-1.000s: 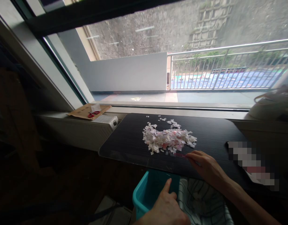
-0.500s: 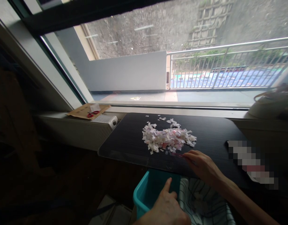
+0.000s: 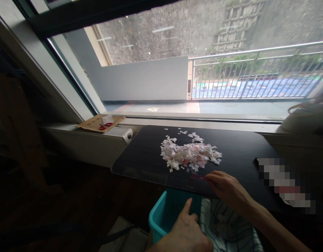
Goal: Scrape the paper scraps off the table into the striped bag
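Note:
My right hand (image 3: 220, 182) is closed in a pinch over the near edge of the black table. Its fingers hold a thin, dark pink, semi-transparent strip (image 3: 198, 177), kept low by the tabletop. Just beyond the strip lies a loose heap of small cut paper pieces (image 3: 190, 154), mostly white with some pink. My left hand (image 3: 186, 227) is over the near side of a teal bin (image 3: 161, 210). Its index finger points forward over the bin, and the other fingers are curled. What they grip, if anything, is hidden.
Beside the bin is a basket lined with striped cloth (image 3: 205, 213), with paper bits inside. A blurred-out object (image 3: 282, 182) lies on the table's (image 3: 140, 157) right. Red-handled scissors (image 3: 103, 127) rest on a brown envelope (image 3: 90, 123) by the window; a pale bag (image 3: 297, 119) stands right.
My right hand and the pink strip have shifted slightly nearer to me, away from the paper heap. My left hand stays nearly in place. The view has moved a little.

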### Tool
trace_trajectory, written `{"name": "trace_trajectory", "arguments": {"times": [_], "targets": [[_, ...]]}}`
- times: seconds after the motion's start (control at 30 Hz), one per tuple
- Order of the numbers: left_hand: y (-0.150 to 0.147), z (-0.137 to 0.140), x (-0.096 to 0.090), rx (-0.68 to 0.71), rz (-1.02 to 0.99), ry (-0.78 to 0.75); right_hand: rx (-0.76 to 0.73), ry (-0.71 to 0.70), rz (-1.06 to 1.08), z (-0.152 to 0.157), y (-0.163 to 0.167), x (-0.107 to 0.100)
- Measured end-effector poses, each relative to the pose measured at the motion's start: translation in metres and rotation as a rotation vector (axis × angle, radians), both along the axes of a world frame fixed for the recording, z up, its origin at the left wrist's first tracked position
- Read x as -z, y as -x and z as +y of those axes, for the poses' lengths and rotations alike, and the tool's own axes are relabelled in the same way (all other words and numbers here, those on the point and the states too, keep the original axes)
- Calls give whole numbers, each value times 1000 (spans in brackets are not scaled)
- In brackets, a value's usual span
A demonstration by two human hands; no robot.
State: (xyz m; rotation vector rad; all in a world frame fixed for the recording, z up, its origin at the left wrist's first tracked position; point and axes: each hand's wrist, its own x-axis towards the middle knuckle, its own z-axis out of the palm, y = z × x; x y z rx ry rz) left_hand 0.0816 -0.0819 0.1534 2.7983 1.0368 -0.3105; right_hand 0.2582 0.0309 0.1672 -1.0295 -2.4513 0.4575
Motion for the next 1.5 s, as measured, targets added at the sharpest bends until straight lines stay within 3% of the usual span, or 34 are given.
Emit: {"name": "trace_trajectory", "arguments": {"times": [0.27, 0.4, 0.57, 0.8, 1.07, 1.27, 1.5], "targets": [[-5, 2, -12, -8, 55, 38, 31, -21, -41, 12, 17, 6], [-5, 3, -11, -11, 51, 35, -16, 2, -5, 6, 10, 2], [-3, 1, -11, -12, -1, 3, 90, -13, 48, 1, -6, 4], [-2, 1, -21, 11, 18, -29, 61, 22, 61, -2, -8, 7], [0, 2, -17, -7, 48, 17, 26, 57, 7, -2, -8, 3], [1, 0, -15, 3, -6, -68, 80, 14, 2, 2, -11, 7], [1, 0, -18, -10, -32, -17, 53, 39, 17, -3, -9, 3]]}}
